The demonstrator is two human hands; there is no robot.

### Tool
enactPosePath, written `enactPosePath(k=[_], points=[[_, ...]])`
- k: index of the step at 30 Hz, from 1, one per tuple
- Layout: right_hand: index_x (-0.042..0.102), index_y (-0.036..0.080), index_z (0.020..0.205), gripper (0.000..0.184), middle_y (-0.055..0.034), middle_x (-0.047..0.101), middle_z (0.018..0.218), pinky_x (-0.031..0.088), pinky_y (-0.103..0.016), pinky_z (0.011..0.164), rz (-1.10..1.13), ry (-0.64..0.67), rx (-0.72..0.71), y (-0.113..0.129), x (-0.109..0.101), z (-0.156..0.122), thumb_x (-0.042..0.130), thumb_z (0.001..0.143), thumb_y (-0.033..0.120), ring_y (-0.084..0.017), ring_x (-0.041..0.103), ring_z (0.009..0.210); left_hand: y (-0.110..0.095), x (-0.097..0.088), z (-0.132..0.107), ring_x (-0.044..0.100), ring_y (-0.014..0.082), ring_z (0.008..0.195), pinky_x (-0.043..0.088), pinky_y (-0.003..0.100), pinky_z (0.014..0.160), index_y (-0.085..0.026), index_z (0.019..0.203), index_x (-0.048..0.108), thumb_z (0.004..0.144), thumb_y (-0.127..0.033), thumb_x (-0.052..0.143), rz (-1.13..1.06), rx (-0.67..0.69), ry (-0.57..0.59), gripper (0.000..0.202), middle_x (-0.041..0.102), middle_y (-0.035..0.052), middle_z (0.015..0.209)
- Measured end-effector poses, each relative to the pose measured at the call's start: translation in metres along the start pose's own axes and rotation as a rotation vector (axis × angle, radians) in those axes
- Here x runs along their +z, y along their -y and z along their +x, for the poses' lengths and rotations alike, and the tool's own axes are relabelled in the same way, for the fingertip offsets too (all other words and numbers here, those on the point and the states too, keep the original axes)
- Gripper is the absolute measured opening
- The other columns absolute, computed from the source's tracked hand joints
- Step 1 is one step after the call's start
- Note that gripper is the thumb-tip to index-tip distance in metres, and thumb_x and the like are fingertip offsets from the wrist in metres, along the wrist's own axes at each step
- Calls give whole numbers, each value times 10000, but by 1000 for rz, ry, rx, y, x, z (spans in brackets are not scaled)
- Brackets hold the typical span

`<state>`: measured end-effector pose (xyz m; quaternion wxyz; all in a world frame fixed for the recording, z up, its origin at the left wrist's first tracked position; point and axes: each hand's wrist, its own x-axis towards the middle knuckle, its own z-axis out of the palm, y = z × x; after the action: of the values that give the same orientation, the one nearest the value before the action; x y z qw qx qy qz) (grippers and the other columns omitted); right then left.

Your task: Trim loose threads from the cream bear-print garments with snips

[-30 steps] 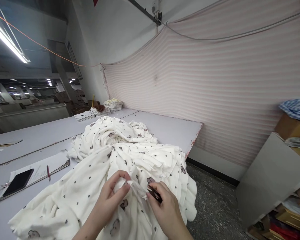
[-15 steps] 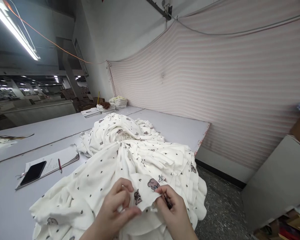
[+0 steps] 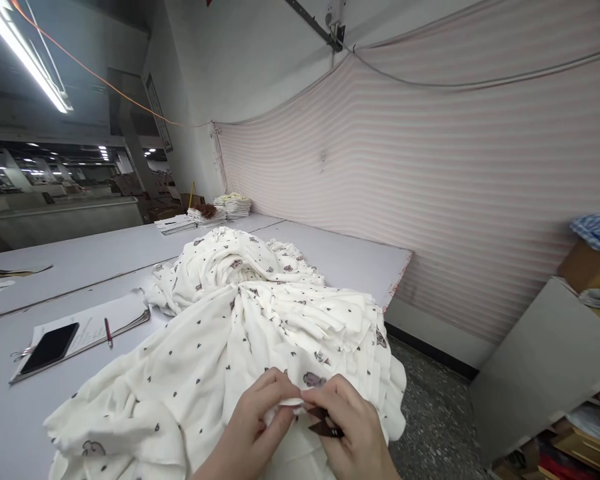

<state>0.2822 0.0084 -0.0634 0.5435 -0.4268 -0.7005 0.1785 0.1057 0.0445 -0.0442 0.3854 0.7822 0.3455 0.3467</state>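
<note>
A heap of white fabric (image 3: 240, 327) printed with small dark hearts and bear figures lies on the grey table (image 3: 80, 253). My left hand (image 3: 257, 427) pinches a fold of this fabric at its near edge, fingers closed. My right hand (image 3: 353, 427) meets it at the same fold, fingers closed. A small dark tool (image 3: 325, 421), likely thread snips, sits in my right hand, partly hidden by the fingers.
A clipboard with papers (image 3: 93, 330), a black phone (image 3: 50, 347) and a red pen (image 3: 108, 331) lie at the left. Stacked fabric pieces (image 3: 233, 205) sit at the far end. A striped curtain (image 3: 455, 187) hangs behind. A grey board (image 3: 540, 360) and boxes stand at the right.
My hands have drawn closer together and lower on the fabric edge. The fold with the bear print has been pulled down, and the dark tool now shows more plainly in my right hand.
</note>
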Motion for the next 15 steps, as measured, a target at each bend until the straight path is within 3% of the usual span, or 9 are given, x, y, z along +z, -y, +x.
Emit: enactPosePath(k=[3, 7, 12, 15], points=[[658, 236, 881, 149, -19, 623, 716, 455, -231, 553, 120, -22, 146, 6, -6, -2, 519, 891, 287, -157, 589, 610, -1, 1, -1, 571, 193, 810, 454, 281, 691, -249, 1022, 668, 919, -297, 488, -45, -9, 13, 213, 532, 53, 871], [606, 236, 871, 198, 14, 608, 679, 464, -192, 530, 290, 37, 370, 7, -14, -11, 634, 821, 426, -143, 599, 592, 2, 2, -2, 569, 188, 824, 444, 299, 739, -267, 986, 695, 918, -288, 507, -105, -24, -53, 201, 523, 38, 858], [673, 268, 1042, 242, -37, 666, 899, 522, -213, 673, 135, 35, 340, 2, -14, -15, 595, 846, 386, -184, 667, 803, 5, 5, -3, 564, 188, 832, 442, 292, 727, -293, 1016, 686, 918, -290, 517, -140, -16, -101, 195, 528, 30, 859], [684, 258, 1078, 254, -48, 696, 901, 523, -229, 685, 23, 66, 281, 2, -12, -10, 572, 865, 340, -196, 675, 814, 4, 7, -3, 558, 185, 820, 454, 289, 714, -283, 1034, 677, 920, -285, 508, -106, 5, -113, 205, 513, 33, 860]])
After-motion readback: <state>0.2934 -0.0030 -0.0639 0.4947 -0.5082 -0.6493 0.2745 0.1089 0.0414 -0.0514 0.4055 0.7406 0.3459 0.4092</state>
